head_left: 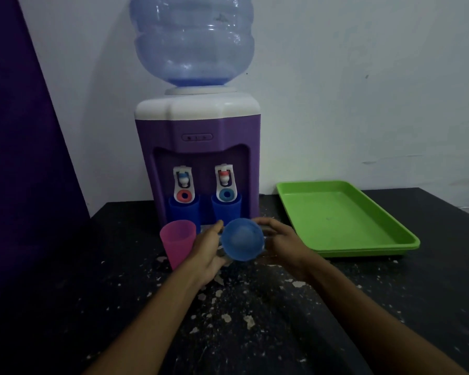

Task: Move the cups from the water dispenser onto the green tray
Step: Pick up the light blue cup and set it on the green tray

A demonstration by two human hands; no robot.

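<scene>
A light blue cup (243, 239) is tipped with its mouth toward me, held between my left hand (206, 253) and my right hand (279, 239) just in front of the purple water dispenser (198, 147). A pink cup (177, 239) stands upright against the back of my left hand; I cannot tell whether any finger grips it. Two dark blue cups (184, 209) (226, 209) sit under the dispenser's taps. The green tray (363, 250) lies to the right with nothing in it.
The dispenser carries a large blue water bottle (192, 39) and backs onto a white wall. The black tabletop (228, 320) is flecked with white paint chips. A dark purple panel (19, 158) stands at the left edge.
</scene>
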